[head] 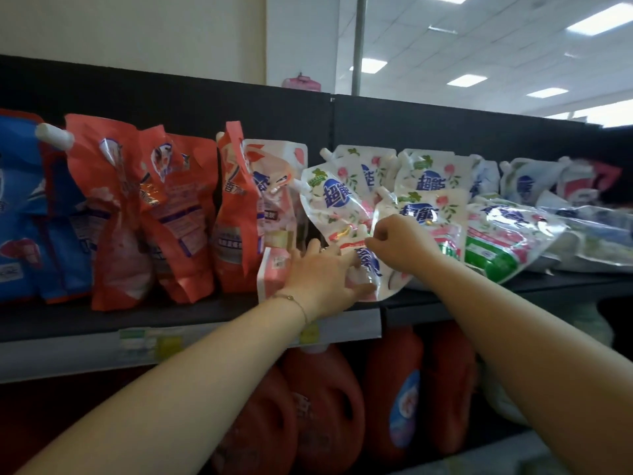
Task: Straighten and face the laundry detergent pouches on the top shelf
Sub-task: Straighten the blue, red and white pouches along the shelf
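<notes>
The right grip [399,246] is curled up tight. Its fingertips pinch the top edge of a flat pouch [371,269]. The left grip [322,274] is spread wider, and it holds the same pouch at its 9 o'clock side, with fingers on top and thumb low down. A thin bracelet [295,299] sits on the left wrist.

The flat pouch is white and pink with a blue mark. It lies on its back at the front edge of the top shelf [171,315], and one corner sticks out over the edge.

At 9 o'clock, touching the left grip, stands a small pink pouch [274,269]. At 12 o'clock a white flower pouch [329,200] leans over, tipped toward 10 o'clock. Behind it more white flower pouches [428,180] stand in a messy bunch.

At 3 o'clock some shiny pouches [507,231] lie flat in a pile. Far off at 9 o'clock the orange pouches [178,214] stand crooked and wrinkled, and a blue pouch [24,207] stands past them.

At 6 o'clock, on the shelf below, sit big red jugs [322,406]. Blurry price tags [144,341] stick to the top shelf's front strip.
</notes>
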### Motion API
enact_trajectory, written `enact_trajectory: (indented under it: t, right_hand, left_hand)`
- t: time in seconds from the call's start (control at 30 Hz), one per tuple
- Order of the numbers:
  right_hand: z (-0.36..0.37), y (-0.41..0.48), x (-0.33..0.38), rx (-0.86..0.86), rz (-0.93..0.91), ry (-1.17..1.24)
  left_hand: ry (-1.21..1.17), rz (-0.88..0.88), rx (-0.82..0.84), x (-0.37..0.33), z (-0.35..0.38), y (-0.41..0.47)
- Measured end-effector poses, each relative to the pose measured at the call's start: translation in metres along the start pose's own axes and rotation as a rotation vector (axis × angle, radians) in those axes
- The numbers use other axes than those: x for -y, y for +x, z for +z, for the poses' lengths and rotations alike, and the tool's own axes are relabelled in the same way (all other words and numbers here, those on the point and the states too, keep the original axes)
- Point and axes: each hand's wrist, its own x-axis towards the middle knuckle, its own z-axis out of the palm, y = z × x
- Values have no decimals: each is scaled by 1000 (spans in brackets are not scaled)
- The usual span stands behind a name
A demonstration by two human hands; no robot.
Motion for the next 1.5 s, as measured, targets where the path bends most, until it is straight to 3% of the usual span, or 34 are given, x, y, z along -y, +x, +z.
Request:
enact_trajectory:
  t: [0.13,0.27,0.33,0.4,0.47,0.53,0.63,0.7,0.77,0.93,1.03,1.13,1.33,1.5]
  right_hand:
    - [-5,-13,3,-92,-61,2]
    - [-4,-20,14,-203,-153,-39]
    - [0,-24,18,-361,-244,-37]
    - [3,-28,22,-518,-331,-56]
    - [6,-31,24,-547,-377,-59]
    - [12,-33,30,-444,-312,-36]
    - [24,-28,40,-85,-111,34]
    - [39,-24,53,172,-35,312]
    - [56,-24,68,302,-28,615]
    - [91,-23,99,378,6,533]
    - [107,-16,118,238,-27,360]
    - [107,-8,125,275,-47,250]
    - [100,-12,119,245,-56,136]
    - [79,-7,103,405,-298,76]
  left_hand:
    - [164,-111,-36,-8,19,10]
    - [205,-104,-73,-5,16,18]
    - [76,-164,-96,-1,10,22]
    - [-224,-253,-164,3,1,25]
    - [-550,-357,-280,7,-9,28]
    - [-756,-465,-444,12,-17,33]
    - [-1014,-584,-672,25,-24,33]
    - [-1206,-546,-724,28,-27,30]
    - [-1264,-484,-667,32,-27,25]
    - [-1008,-287,-531,48,-25,8]
    - [-957,-261,-629,54,-31,-9]
    - [-825,-286,-772,71,-34,-25]
    - [-474,-201,-740,88,-32,-60]
    - [-437,-46,-466,64,-34,-62]
